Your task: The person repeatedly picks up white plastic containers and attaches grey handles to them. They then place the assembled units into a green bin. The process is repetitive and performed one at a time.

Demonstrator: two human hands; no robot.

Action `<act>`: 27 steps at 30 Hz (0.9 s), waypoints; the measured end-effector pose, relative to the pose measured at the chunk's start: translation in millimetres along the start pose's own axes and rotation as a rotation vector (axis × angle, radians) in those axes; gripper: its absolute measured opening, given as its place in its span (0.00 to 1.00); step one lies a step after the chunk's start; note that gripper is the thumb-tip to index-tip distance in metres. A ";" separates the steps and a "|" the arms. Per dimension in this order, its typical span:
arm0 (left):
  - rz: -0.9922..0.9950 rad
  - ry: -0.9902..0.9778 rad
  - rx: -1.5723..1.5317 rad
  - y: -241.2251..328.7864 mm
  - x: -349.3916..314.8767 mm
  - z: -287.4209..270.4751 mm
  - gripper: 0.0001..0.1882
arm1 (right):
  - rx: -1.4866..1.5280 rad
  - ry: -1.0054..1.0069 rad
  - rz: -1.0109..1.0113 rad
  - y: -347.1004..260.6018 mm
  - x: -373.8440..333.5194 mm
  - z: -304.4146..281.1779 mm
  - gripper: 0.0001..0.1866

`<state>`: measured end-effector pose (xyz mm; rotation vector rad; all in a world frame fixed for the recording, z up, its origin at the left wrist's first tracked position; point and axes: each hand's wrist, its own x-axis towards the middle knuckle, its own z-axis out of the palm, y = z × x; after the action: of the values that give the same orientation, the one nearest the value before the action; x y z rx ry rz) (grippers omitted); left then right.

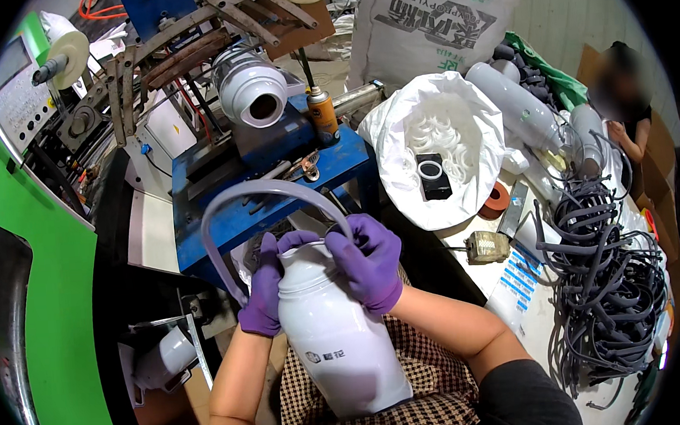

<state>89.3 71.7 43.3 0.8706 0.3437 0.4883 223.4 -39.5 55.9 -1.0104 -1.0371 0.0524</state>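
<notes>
A glossy light-grey plastic jug [336,345] with a threaded neck rests against my lap, tilted with its mouth away from me. My left hand [269,283], in a purple glove, wraps the left side of the neck, fingers over the far rim. On the other side of the neck my right hand [368,264], also gloved in purple, is closed around one end of a curved grey carrying handle [264,187]. That handle arches high over the mouth. Its other end drops beside my left hand; whether either end is fastened to the neck is hidden by the gloves.
Ahead stands a blue workbench [201,170] with another grey jug [250,85] and an orange spray can [322,114]. A white sack [397,193] holding white rings is right of it. Dark-grey handles [605,290] pile on the right table. Green machine [56,284] at left; a person [622,109] sits far right.
</notes>
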 end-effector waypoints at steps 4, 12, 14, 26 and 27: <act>0.435 0.065 0.811 -24.7 13.8 -7.4 0.32 | 0.409 -0.044 0.575 29.9 9.4 -31.6 0.11; 0.230 0.248 -0.289 -53.9 39.3 -47.5 0.29 | 0.076 -0.405 0.418 61.1 12.0 -37.7 0.17; 0.394 0.254 0.034 -55.8 32.6 -55.9 0.30 | -0.163 -0.577 0.151 65.3 30.1 -41.0 0.17; 0.652 -0.184 0.093 -2.4 -19.6 -27.7 0.17 | 0.885 -0.370 0.598 58.4 3.9 -21.8 0.20; 0.557 -0.130 0.024 1.1 -22.3 -30.5 0.17 | 0.893 -0.340 0.562 56.7 -3.0 -19.2 0.23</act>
<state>55.8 79.9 27.9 1.0164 -0.0207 0.9370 258.6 -21.4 11.0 -0.4335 -0.8541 1.0843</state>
